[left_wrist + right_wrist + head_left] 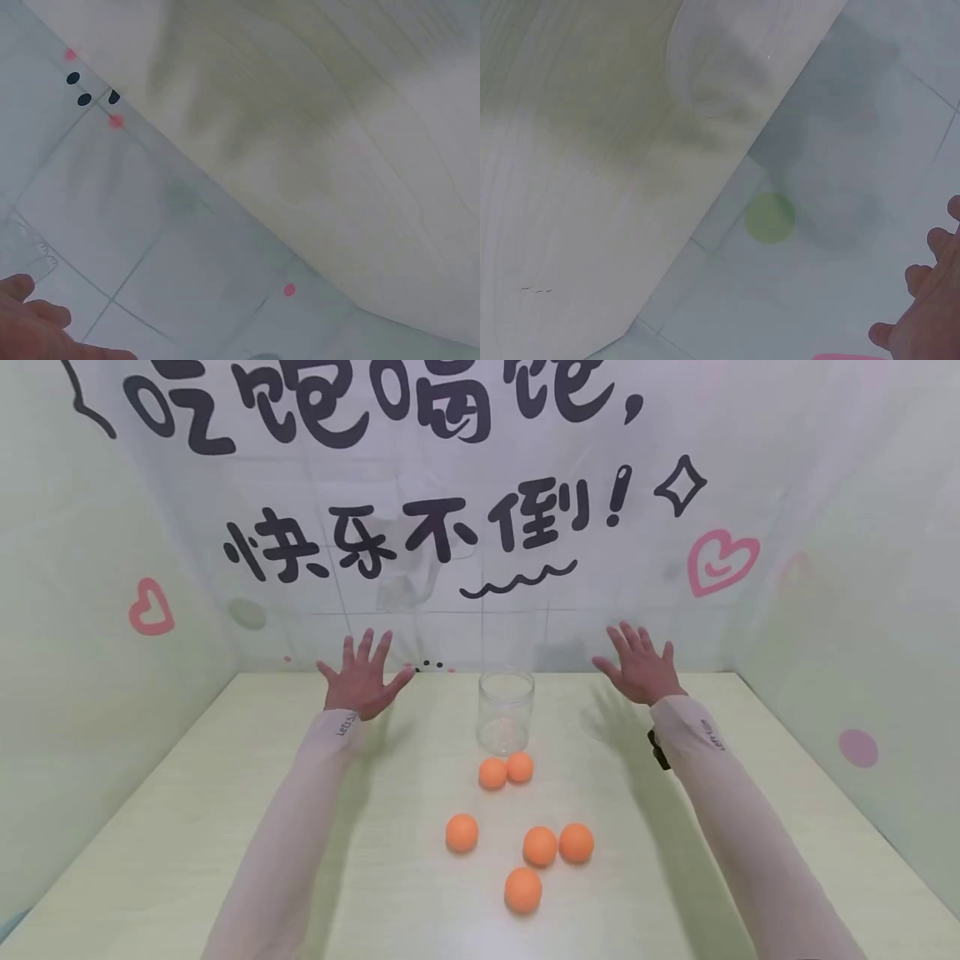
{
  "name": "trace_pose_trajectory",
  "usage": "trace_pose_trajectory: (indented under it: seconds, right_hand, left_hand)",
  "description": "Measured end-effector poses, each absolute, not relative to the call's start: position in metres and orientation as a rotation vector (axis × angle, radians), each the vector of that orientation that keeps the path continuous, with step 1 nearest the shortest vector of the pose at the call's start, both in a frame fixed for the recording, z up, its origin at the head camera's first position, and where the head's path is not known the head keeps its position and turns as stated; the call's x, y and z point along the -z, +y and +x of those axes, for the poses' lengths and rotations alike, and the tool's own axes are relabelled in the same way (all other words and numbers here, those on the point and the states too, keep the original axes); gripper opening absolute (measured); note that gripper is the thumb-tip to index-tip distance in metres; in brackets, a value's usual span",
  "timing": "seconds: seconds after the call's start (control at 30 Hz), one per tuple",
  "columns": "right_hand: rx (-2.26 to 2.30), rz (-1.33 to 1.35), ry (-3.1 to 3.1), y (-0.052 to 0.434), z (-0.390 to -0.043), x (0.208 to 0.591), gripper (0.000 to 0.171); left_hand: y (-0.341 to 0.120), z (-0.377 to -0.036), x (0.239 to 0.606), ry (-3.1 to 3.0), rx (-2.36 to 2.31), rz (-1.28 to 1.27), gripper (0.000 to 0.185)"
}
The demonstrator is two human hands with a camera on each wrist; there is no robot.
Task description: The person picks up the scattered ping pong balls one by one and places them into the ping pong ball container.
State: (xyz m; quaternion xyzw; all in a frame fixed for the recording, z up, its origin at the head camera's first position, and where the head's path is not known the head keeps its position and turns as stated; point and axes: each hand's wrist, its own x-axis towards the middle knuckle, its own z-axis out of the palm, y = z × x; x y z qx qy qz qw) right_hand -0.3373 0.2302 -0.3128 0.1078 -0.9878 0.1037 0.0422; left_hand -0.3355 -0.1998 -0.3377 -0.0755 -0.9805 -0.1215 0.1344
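Observation:
A clear plastic jar stands upright and open-topped near the back middle of the pale table; its blurred rim shows in the right wrist view. Several orange balls lie in front of it: a touching pair, one alone, another pair and the nearest one. My left hand hovers left of the jar, fingers spread, holding nothing. My right hand hovers right of the jar, also spread and empty. Only fingertips show in the wrist views.
White panels with black lettering, pink hearts and coloured dots close in the table at the back and both sides. The back wall meets the table just beyond the hands.

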Motion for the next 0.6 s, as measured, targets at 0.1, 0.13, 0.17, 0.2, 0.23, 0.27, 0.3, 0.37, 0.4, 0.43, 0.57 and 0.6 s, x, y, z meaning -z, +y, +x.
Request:
trace_pose_trajectory:
  seconds: [0.1, 0.13, 0.17, 0.2, 0.23, 0.27, 0.3, 0.37, 0.4, 0.43, 0.57, 0.6]
  right_hand:
    - [-0.332, 0.352, -3.020, 0.228, -0.339, 0.311, 0.073]
    - [-0.346, 0.366, -3.017, 0.226, -0.340, 0.311, 0.073]
    - [-0.356, 0.382, -3.012, 0.224, -0.341, 0.310, 0.073]
    - [-0.369, 0.397, -3.006, 0.222, -0.341, 0.309, 0.073]
    - [-0.382, 0.411, -3.000, 0.221, -0.341, 0.308, 0.073]
    - [-0.393, 0.422, -2.994, 0.219, -0.342, 0.307, 0.073]
    - [-0.399, 0.429, -2.989, 0.218, -0.342, 0.307, 0.073]
    - [-0.403, 0.438, -2.983, 0.217, -0.340, 0.306, 0.072]
    - [-0.405, 0.445, -2.982, 0.217, -0.339, 0.305, 0.071]
    - [-0.405, 0.454, -2.981, 0.217, -0.338, 0.305, 0.070]
    - [-0.424, 0.499, -2.971, 0.216, -0.330, 0.307, 0.068]
    - [-0.418, 0.510, -2.970, 0.216, -0.329, 0.308, 0.068]
  left_hand:
    - [-0.202, -0.333, 0.337, -2.812, 0.454, -0.250, 0.080]
    - [-0.203, -0.332, 0.336, -2.802, 0.508, -0.258, 0.080]
    - [-0.204, -0.331, 0.336, -2.792, 0.562, -0.262, 0.080]
    - [-0.204, -0.329, 0.336, -2.790, 0.609, -0.264, 0.080]
    - [-0.204, -0.328, 0.335, -2.790, 0.658, -0.265, 0.080]
    - [-0.203, -0.327, 0.334, -2.792, 0.709, -0.272, 0.079]
    - [-0.202, -0.326, 0.334, -2.793, 0.745, -0.285, 0.078]
    - [-0.199, -0.325, 0.333, -2.811, 0.813, -0.322, 0.077]
    - [-0.197, -0.324, 0.332, -2.820, 0.850, -0.350, 0.075]
    - [-0.194, -0.324, 0.332, -2.826, 0.885, -0.381, 0.074]
    - [-0.181, -0.323, 0.333, -2.851, 1.002, -0.500, 0.071]
    - [-0.178, -0.323, 0.334, -2.858, 1.015, -0.523, 0.071]
